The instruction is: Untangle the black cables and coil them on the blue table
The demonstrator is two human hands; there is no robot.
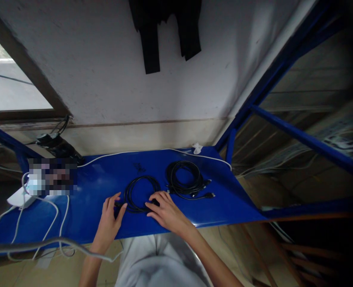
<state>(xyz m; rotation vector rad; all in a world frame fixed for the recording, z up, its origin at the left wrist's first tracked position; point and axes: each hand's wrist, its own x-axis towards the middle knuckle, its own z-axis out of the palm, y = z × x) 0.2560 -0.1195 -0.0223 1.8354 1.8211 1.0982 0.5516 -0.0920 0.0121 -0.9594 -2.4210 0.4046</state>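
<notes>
A black cable lies in a loose coil on the blue table in front of me. My left hand is at the coil's left side, thumb and fingers apart around a dark plug end. Over the right side of the coil, my right hand has its fingers curled on the other end of the cable, partly hiding it. A second, thicker bundle of coiled black cables rests just right of that hand, several plugs pointing right.
A white cord runs along the table's back edge, past a crumpled white scrap. White cables and a white power strip are at the left, beside a blurred-out patch. Blue frame bars rise at the right.
</notes>
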